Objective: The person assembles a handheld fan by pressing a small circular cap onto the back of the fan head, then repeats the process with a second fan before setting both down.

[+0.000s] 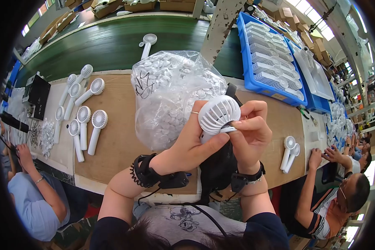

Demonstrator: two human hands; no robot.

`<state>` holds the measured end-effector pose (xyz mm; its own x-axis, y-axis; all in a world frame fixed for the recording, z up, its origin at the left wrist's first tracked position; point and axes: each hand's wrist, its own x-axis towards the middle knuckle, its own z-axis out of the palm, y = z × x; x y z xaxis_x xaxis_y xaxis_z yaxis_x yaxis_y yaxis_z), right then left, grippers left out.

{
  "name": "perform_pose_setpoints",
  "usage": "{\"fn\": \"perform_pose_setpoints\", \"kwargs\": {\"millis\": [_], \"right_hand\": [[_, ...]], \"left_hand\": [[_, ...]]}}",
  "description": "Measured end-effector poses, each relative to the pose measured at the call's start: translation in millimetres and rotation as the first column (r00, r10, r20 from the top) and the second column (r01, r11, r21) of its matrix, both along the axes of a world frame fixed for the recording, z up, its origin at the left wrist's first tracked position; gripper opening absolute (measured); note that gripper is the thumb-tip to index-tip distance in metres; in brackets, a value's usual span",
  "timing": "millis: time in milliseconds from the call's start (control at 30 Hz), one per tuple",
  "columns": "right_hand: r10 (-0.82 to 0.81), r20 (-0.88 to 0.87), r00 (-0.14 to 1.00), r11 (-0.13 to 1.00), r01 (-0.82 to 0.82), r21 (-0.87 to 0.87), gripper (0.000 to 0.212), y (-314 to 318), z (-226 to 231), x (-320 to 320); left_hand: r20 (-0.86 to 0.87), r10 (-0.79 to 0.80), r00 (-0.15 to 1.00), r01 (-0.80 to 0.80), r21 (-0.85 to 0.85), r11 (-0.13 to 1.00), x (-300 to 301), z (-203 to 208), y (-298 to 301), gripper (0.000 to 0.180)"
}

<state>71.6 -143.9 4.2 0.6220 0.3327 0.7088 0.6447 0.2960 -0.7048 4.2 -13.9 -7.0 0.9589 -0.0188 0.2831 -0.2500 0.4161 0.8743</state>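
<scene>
Beyond the left hand and right hand, a green conveyor belt runs crosswise. Below both hands lies a cardboard sheet. Just past the left hand sits a clear plastic bag filled with small white discs. Farther out beyond the right hand, a blue crate holds rows of flat white parts. Well to the left of the left hand lies a group of handheld fans; to the right of the right hand, a pair of fans.

Item inspected: white fan head, between the two hands, raised above the cardboard. Left hand: grasping it, fingers and thumb about its side. Right hand: fingertips pinching a thin white piece at its lower edge; whether the piece is attached cannot be determined.

Handling, as judged: light, stiff, smooth plastic, liable to turn in the grip. The slender ribs appear fragile; take hold by the outer rim. The thin piece, probably slick, is best held by its edges.
</scene>
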Motion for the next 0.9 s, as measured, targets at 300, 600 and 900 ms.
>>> {"fn": "perform_pose_setpoints", "kwargs": {"millis": [300, 600, 900], "right_hand": [[0.012, -0.149, 0.989, 0.999, -0.005, 0.046, 0.016, 4.8, -1.9, -6.1], [0.017, -0.126, 0.992, 0.996, -0.006, 0.086, 0.019, 6.0, -5.8, -7.8], [0.034, -0.170, 0.985, 0.994, -0.016, 0.104, 0.018, 5.5, 0.8, -13.8]], "left_hand": [[-0.021, -0.021, 1.000, 0.020, -0.070, 0.997, 0.3, -1.4, -0.6, 0.037], [0.065, 0.061, 0.996, -0.062, 0.011, 0.998, -1.4, -4.5, -3.3, 0.039], [0.090, 0.094, 0.991, -0.103, 0.091, 0.991, -5.1, -8.2, -3.7, 0.045]]}}
